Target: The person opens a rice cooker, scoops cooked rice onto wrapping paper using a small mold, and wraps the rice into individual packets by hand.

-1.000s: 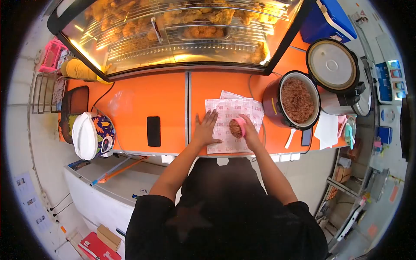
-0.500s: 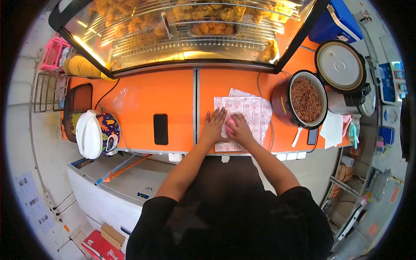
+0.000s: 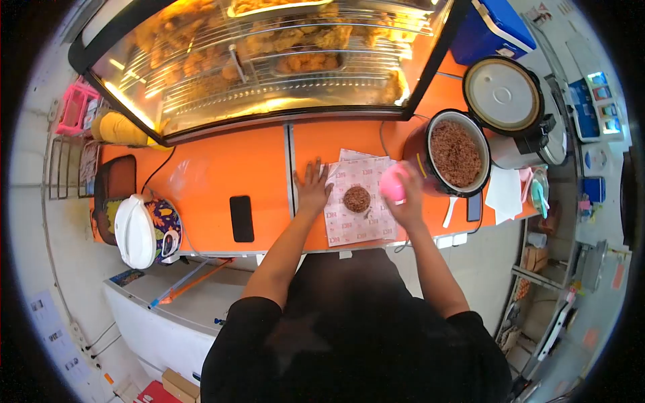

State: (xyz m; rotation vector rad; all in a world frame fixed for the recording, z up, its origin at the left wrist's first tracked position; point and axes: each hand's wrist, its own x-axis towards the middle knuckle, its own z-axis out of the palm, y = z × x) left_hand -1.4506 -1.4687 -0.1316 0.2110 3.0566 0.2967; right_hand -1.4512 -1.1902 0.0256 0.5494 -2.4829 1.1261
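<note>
A round mound of reddish-brown rice sits on printed wrapping paper, with a few loose grains beside it. My right hand grips a small pink bowl, tilted and lifted just right of the mound; its inside cannot be made out. Fingers spread, my left hand lies flat at the left edge of the paper. Close to the right of my right hand stands an open pot of the same rice.
A glass display warmer with fried food spans the back of the orange counter. A black phone lies to the left, a white spatula to the right. Behind the pot is a cooker with a raised lid.
The pink bowl, previously upside down on the paper between both hands, has been lifted and moved right, uncovering the rice mound. My left hand has shifted to the paper's left edge.
</note>
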